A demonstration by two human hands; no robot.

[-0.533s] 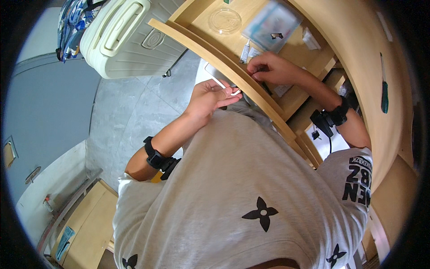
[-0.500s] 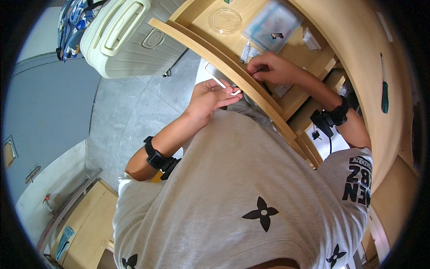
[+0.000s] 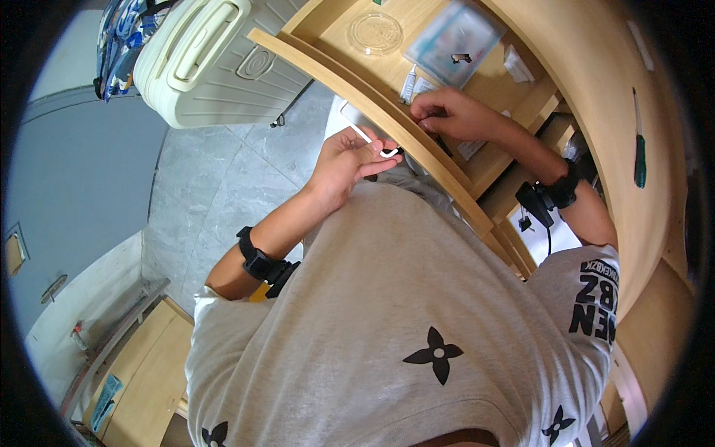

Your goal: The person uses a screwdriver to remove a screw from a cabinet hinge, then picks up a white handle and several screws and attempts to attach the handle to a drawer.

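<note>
My left hand [image 3: 344, 160] is closed around a thin white rod with a curved, hook-like end [image 3: 362, 135], just outside the front panel of the open wooden drawer [image 3: 339, 83]. My right hand [image 3: 453, 115] reaches over into the drawer, with its thumb and fingers drawn together. Whatever it pinches, if anything, is too hidden to name. Beside its fingers lies a small white tube [image 3: 408, 85]. Farther back in the drawer are a clear plastic case with a blue edge [image 3: 454, 45], a round clear lid [image 3: 375, 33] and a small white object [image 3: 518, 64].
A cream suitcase [image 3: 216, 82] stands on the grey tiled floor [image 3: 216, 179] at the far left, a patterned blue bag [image 3: 123, 52] behind it. On the wooden desktop [image 3: 596, 89] at the right lies a green-handled screwdriver [image 3: 640, 160]. A grey door [image 3: 82, 179] is at the left.
The white rod has tilted slightly in my left hand, its curved end now showing more clearly. My right hand has barely shifted inside the drawer.
</note>
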